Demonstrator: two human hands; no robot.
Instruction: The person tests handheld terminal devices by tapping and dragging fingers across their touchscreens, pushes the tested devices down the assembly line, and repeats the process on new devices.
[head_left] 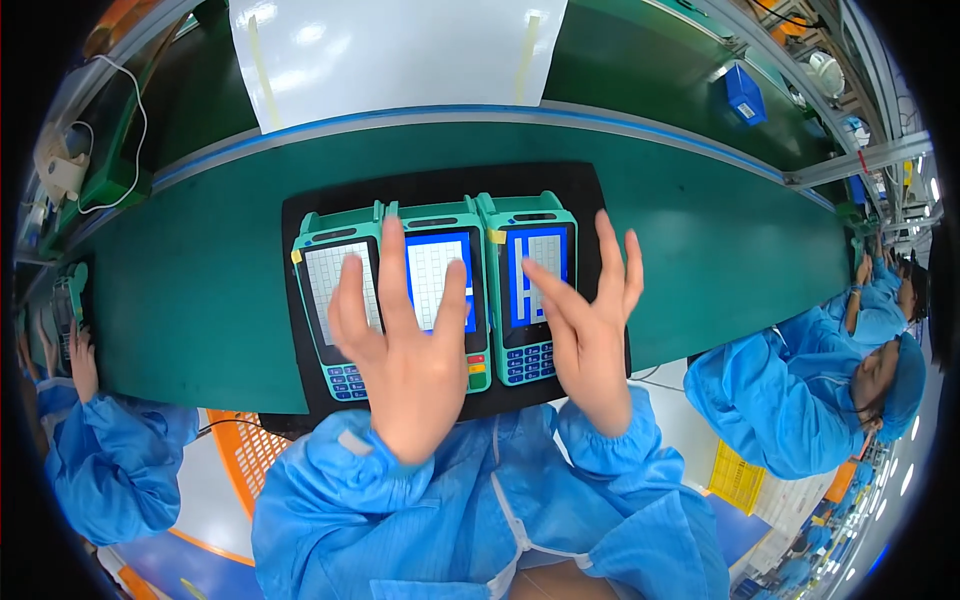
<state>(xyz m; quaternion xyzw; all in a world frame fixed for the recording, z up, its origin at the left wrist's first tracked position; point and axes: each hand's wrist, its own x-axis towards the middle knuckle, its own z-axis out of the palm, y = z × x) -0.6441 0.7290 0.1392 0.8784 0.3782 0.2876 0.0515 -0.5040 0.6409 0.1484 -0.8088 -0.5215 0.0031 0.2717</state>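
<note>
Three teal payment terminals lie side by side on a black mat (590,190), screens up, keypads toward me. The left terminal (340,255) shows a white grid. On the middle terminal (430,215) and the right terminal (525,215), parts of the grid have turned blue. My left hand (405,350) hovers over the left and middle terminals, fingers spread, its fingertips over both screens. Over the right terminal is my right hand (590,340), index finger at its screen, the other fingers raised apart. Whether the fingertips touch the glass I cannot tell. Neither hand holds anything.
The mat rests on a green worktop (200,270) with a metal rail (400,118) along its far edge. A white sheet (400,60) and a blue bin (745,95) lie beyond. People in blue smocks sit left and right. An orange basket (245,455) stands lower left.
</note>
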